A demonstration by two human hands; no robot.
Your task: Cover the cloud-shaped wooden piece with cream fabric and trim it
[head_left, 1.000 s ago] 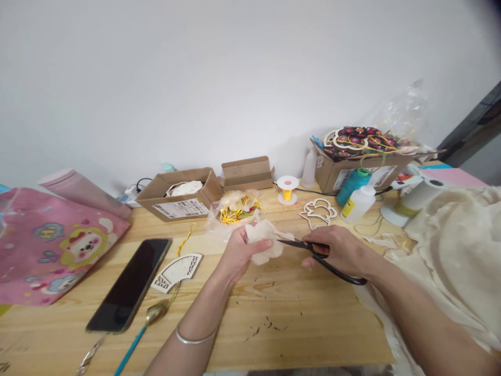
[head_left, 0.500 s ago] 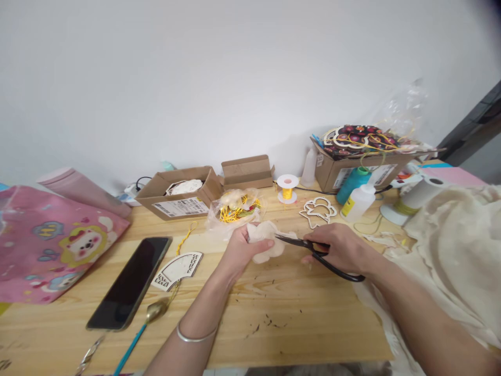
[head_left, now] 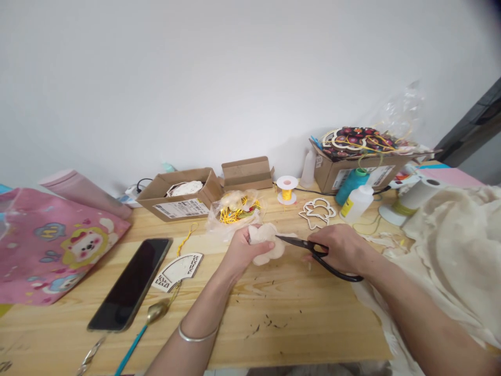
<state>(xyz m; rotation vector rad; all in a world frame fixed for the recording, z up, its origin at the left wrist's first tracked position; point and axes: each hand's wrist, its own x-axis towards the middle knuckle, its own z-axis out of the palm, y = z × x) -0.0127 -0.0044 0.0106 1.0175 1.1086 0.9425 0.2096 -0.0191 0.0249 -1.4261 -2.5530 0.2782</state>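
My left hand [head_left: 241, 250] is closed round a small cream cloth-covered piece [head_left: 267, 245] with a lobed outline, held just above the wooden table [head_left: 274, 308]. My right hand [head_left: 338, 248] grips black scissors [head_left: 313, 249]. Their blades point left and meet the right edge of the cream piece. A silver bangle [head_left: 195, 334] sits on my left wrist.
A phone [head_left: 131, 284], a fan-shaped wooden cutout [head_left: 178, 270] and a blue-handled brush [head_left: 133, 347] lie at left, beside a pink cartoon bag [head_left: 50, 245]. Cardboard boxes [head_left: 178, 194], a bag of yellow cord [head_left: 237, 209], a thread spool [head_left: 287, 189] and bottles line the back. Cream fabric [head_left: 450, 245] is heaped at right.
The loose flap of cloth at the piece's right edge is gone from view. The scissors' blades have shifted slightly left against the piece. Both hands stay in place.
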